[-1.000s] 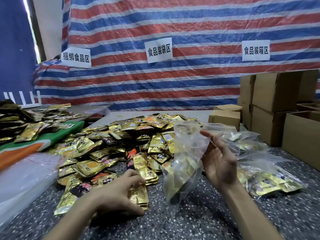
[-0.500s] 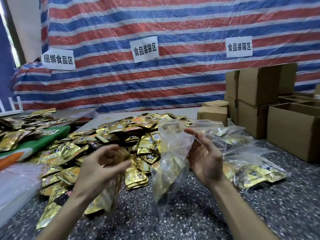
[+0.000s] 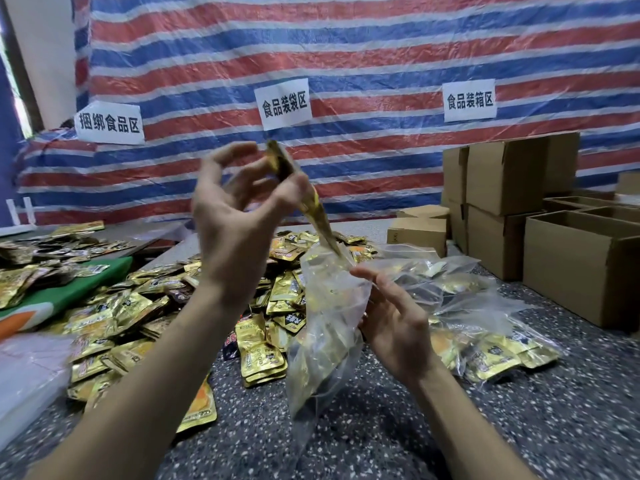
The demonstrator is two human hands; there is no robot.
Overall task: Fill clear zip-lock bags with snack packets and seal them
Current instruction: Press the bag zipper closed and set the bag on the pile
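Head view. The left hand (image 3: 235,209) is raised above the bench (image 3: 519,427). Its fingers (image 3: 211,164) and thumb are curled and pinch the top of a bunch of gold snack packets (image 3: 313,209). The bunch hangs tilted down to the right, and its lower end reaches the open mouth of the clear zip-lock bag (image 3: 325,341). Blur prevents a count of the packets in the bunch.

The right hand (image 3: 394,320) holds that bag by the right edge of its mouth, with the thumb on the near side of the plastic and the fingers behind it. The bag hangs upright from this grip, its bottom close to the bench surface. Gold packets are visible inside it.

A loose pile of snack packets (image 3: 138,306) lies on the bench behind and to the left of the bag. Filled bags (image 3: 485,341) lie just beyond the right hand. Cardboard boxes (image 3: 581,265) stand at the right, some with their tops open. A green board (image 3: 69,289) carrying more packets sits at the left, with a stack of clear plastic (image 3: 27,368) near it. A striped tarpaulin (image 3: 346,46) with three paper signs (image 3: 284,107) forms the backdrop.
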